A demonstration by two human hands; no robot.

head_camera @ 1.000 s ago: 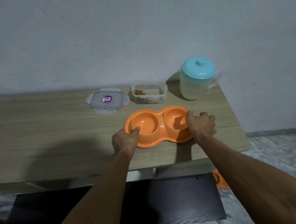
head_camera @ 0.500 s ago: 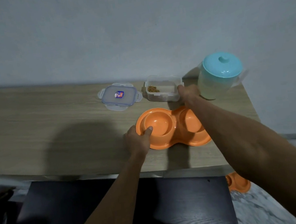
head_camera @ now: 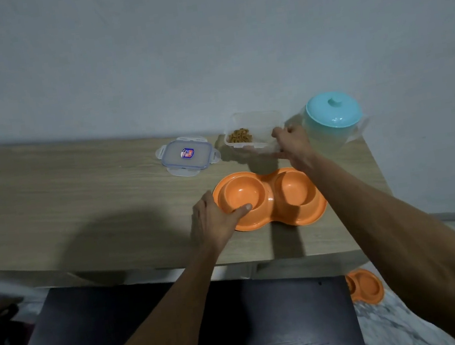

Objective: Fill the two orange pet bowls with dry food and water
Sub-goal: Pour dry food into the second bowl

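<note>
Hands first: the left hand (head_camera: 217, 221) presses flat on the near left rim of the orange double pet bowl (head_camera: 270, 200), thumb hooked over the edge of the left well, fingers loosely spread and gripping nothing else. That bowl sits on the table (head_camera: 79, 197) near its front right edge, and both of its 2 wells look empty.

Beyond it, the right hand (head_camera: 291, 142) has left the bowl's right rim, where it rested 1 second ago, and is now closed around the right end of the clear food container (head_camera: 254, 131). The container appears lifted and tipped, with a small heap of brown kibble (head_camera: 241, 135) gathered at its left side. Its lid (head_camera: 188, 156) lies flat on the table to the left, and the teal-lidded water jug (head_camera: 333, 120) stands untouched just beside the hand.

Judging from this, pouring dry food is the step in hand; water comes after.
</note>
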